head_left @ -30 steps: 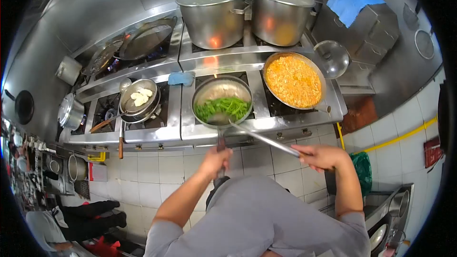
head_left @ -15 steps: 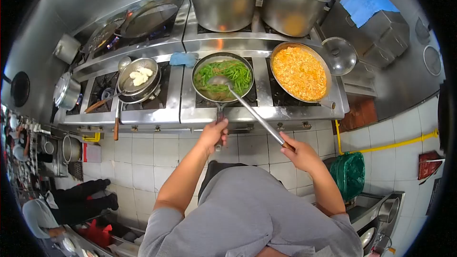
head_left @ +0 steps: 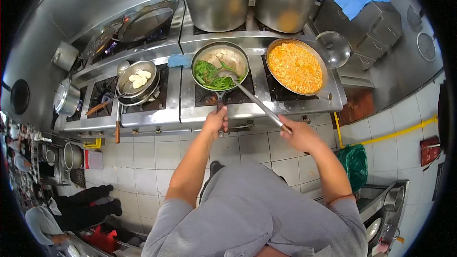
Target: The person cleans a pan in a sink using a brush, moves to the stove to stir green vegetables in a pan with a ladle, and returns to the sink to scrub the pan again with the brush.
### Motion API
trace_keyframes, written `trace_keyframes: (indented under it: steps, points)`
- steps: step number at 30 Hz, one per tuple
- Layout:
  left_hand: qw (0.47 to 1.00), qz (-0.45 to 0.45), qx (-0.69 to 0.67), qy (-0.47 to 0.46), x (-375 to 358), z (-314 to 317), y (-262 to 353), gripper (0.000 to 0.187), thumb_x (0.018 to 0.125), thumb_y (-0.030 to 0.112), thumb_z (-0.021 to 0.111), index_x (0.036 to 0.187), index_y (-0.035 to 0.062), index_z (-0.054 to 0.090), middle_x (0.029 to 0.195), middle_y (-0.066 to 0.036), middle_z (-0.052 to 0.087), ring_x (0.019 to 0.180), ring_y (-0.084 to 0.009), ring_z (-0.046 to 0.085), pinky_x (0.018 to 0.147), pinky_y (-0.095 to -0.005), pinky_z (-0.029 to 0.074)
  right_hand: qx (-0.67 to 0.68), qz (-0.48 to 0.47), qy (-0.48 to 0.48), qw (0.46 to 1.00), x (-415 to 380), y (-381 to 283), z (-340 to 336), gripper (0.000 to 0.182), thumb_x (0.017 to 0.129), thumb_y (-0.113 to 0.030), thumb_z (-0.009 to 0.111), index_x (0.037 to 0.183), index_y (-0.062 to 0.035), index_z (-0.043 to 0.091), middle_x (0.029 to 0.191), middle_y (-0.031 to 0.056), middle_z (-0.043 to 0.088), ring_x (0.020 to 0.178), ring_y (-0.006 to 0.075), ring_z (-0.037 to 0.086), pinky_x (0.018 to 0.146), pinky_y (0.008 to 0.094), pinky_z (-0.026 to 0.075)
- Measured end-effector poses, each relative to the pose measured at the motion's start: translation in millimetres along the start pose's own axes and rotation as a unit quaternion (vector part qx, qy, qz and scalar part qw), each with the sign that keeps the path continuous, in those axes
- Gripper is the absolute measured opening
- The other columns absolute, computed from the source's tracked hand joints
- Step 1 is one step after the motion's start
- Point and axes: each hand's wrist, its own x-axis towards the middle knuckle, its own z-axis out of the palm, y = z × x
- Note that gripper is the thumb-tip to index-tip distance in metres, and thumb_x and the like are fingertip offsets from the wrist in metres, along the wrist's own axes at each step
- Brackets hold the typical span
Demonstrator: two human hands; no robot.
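Observation:
My left hand [head_left: 216,122] is wrapped round the handle of a frying pan [head_left: 220,44], which sits over the middle front burner. Green vegetables [head_left: 207,73], long and thin-stemmed, are bunched in the near and left part of the pan. Its pale, wet-looking base shows at the far side. In my right hand [head_left: 297,133] is the wooden end of a long metal ladle [head_left: 261,104], whose bowl rests among the greens. Right of the pan stands a wide pan of orange, chopped-looking food [head_left: 295,68].
A strainer [head_left: 138,85] with white pieces sits on a pot at left. Two large stockpots [head_left: 216,4] [head_left: 287,2] stand behind. A blue cloth [head_left: 179,60] lies on the stove ledge. A glass lid [head_left: 334,49] leans at right. Another person [head_left: 45,219] stands lower left.
The greens, spread across the pan before, are now gathered toward its near left side, baring the far side. My left hand and the pan have moved slightly away from my body; the ladle bowl sits nearer the pan's right side.

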Motion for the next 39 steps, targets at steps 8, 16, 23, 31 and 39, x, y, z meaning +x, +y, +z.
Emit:
trace_keyframes:
  steps: [8,16,23,31,39]
  points:
    - [0.995,0.033,0.089,-0.029,-91,4,-25,0.014,0.090,0.015,0.067,0.086,0.0054,0.056,0.059,-0.002,0.052,0.046,-0.0159,0.050,0.044,-0.0330,0.042,0.084,0.110,-0.220,0.966,-44,-10,-93,0.061,0.098,-0.034,0.063,0.154,-0.0247,0.041,0.087,0.0051,0.067,0.054,0.0135,0.058,0.058,0.0334,0.053]
    - [0.997,0.026,0.066,0.003,-102,21,-31,0.008,0.087,0.008,0.062,0.090,0.0049,0.055,0.060,-0.003,0.049,0.046,-0.0156,0.049,0.043,-0.0335,0.043,-0.009,0.053,0.058,0.997,9,21,66,0.057,0.098,-0.030,0.062,0.151,-0.0297,0.043,0.095,0.0147,0.073,0.084,0.0386,0.069,0.077,0.0483,0.054]
    - [0.999,-0.016,0.038,-0.031,-23,-5,1,0.017,0.095,0.016,0.064,0.091,0.0077,0.049,0.069,-0.002,0.052,0.051,-0.0120,0.049,0.044,-0.0317,0.045,0.133,0.036,0.019,0.990,-15,4,47,0.055,0.098,-0.026,0.062,0.150,-0.0246,0.046,0.093,0.0177,0.070,0.085,0.0370,0.068,0.076,0.0422,0.052]
    - [0.999,-0.031,0.028,-0.033,-17,-11,11,0.021,0.096,0.020,0.066,0.096,0.0079,0.049,0.073,-0.001,0.051,0.052,-0.0117,0.049,0.044,-0.0313,0.045,-0.012,0.024,-0.032,0.999,30,-23,68,0.063,0.099,-0.028,0.057,0.157,-0.0227,0.032,0.099,0.0233,0.070,0.087,0.0445,0.067,0.080,0.0471,0.053]
    - [0.999,0.011,0.050,-0.006,-16,-15,-1,0.021,0.096,0.021,0.065,0.096,0.0079,0.050,0.074,-0.001,0.052,0.052,-0.0119,0.049,0.044,-0.0335,0.045,-0.040,0.029,0.004,0.999,77,-33,47,0.064,0.099,-0.027,0.058,0.156,-0.0155,0.033,0.108,0.0232,0.070,0.093,0.0448,0.066,0.085,0.0450,0.053]
